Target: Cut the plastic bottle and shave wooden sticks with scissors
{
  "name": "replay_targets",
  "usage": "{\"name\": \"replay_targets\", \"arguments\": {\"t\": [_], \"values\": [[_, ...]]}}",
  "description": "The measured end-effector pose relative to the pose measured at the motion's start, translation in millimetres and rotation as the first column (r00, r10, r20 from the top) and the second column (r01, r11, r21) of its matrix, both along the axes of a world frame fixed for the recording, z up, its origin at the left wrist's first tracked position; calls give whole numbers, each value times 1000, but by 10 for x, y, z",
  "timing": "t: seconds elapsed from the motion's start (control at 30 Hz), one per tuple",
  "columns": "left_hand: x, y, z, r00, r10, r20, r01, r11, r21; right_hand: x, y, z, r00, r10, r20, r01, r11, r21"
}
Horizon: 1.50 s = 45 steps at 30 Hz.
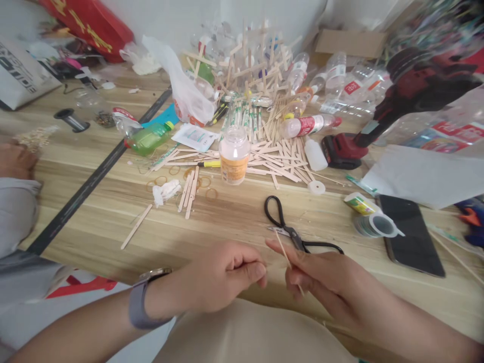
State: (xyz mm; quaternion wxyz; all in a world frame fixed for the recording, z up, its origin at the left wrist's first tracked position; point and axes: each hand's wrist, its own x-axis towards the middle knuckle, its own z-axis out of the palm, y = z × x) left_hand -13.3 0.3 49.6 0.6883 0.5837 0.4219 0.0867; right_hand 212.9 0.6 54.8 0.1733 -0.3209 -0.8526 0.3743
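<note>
My right hand (321, 277) grips a thin wooden stick (283, 247), with its upper end jutting up past the fingers and its lower end showing below them. Beside it, my left hand (230, 277) is closed, thumb pressed to the curled fingers; whatever it may hold is hidden. A watch with a grey strap (141, 305) is on the left wrist. Just beyond the right hand lie black-handled scissors (291, 232) on the table. Past both hands, a clear jar with an orange label (234, 159) stands upright.
Flat wooden sticks (278, 159) are heaped behind the jar, near plastic bottles (310, 125). At right are a phone (410, 234), a small clear cup (374, 225) and a red-black power tool (348, 148). Rubber bands and more sticks (191, 191) lie left; another person's hand (17, 159) is at far left.
</note>
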Motion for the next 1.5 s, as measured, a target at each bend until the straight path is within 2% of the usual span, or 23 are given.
{"name": "replay_targets", "arguments": {"t": [0.13, 0.3, 0.5, 0.63, 0.73, 0.8, 0.83, 0.87, 0.9, 0.93, 0.97, 1.0, 1.03, 1.07, 1.1, 1.13, 1.17, 1.2, 1.27, 1.33, 1.4, 1.47, 1.5], "values": [[-23, 57, -29, 990, -14, 143, 45, 975, -220, 22, 40, -45, 993, 72, -90, -58, 988, 146], [-13, 75, -102, 957, -6, 289, 131, 901, -414, 106, 107, -150, 974, 204, -99, -189, 972, 142], [18, 83, -123, 957, 11, 290, 112, 908, -403, 148, 193, -211, 957, 269, -108, -247, 952, 178], [16, 123, -47, 967, -73, 244, 162, 914, -371, 145, 278, -194, 908, 397, -134, -364, 906, 217], [23, 138, 11, 978, -150, 147, 182, 955, -234, 168, 278, -223, 910, 404, -98, -371, 896, 244], [36, 120, 32, 984, -176, -16, 177, 983, 54, 171, 219, -268, 951, 284, -119, -257, 945, 202], [43, 101, 34, 976, -170, -135, 198, 951, 239, 158, 176, -289, 970, 192, -151, -176, 978, 115], [51, 77, 28, 954, -146, -263, 248, 876, 413, 135, 129, -303, 978, 85, -190, -93, 995, -33], [58, 50, 15, 916, -122, -383, 331, 771, 545, 100, 82, -307, 976, -30, -215, -23, 970, -241], [64, 23, -5, 871, -97, -483, 422, 652, 630, 57, 39, -302, 962, -150, -226, 28, 883, -468], [70, -3, -28, 823, -72, -563, 508, 536, 674, 10, 5, -287, 940, -266, -215, 57, 741, -669], [76, -24, -52, 778, -44, -627, 580, 436, 688, -36, -20, -268, 911, -369, -183, 68, 572, -818], [81, -39, -73, 742, -17, -670, 630, 358, 689, -78, -35, -245, 882, -450, -143, 65, 417, -907], [86, -48, -88, 717, 4, -697, 662, 309, 683, -110, -42, -225, 859, -501, -103, 63, 303, -951], [90, -52, -96, 702, 14, -712, 677, 298, 673, -131, -44, -208, 846, -527, -75, 70, 249, -966], [92, -50, -96, 701, 6, -713, 673, 327, 664, -140, -42, -198, 847, -529, -60, 90, 254, -963], [92, -44, -89, 720, -18, -694, 644, 390, 658, -138, -39, -195, 862, -503, -63, 114, 312, -943], [90, -35, -77, 759, -46, -649, 587, 477, 654, -125, -37, -199, 885, -459, -83, 129, 413, -902], [83, -16, -50, 869, -74, -488, 409, 662, 628, -83, -32, -222, 928, -343, -145, 127, 657, -743], [75, 3, -35, 951, -58, -303, 228, 792, 566, -39, -25, -253, 951, -248, -185, 114, 837, -535], [71, 24, -36, 985, -40, -169, 119, 865, 487, -9, -12, -269, 962, -198, -190, 113, 917, -383], [69, 51, -43, 993, -42, -114, 85, 913, 399, 1, 7, -251, 975, -162, -154, 101, 933, -346], [68, 68, -44, 993, -52, -103, 86, 931, 356, 1, 18, -227, 980, -145, -139, 82, 921, -381]]}}
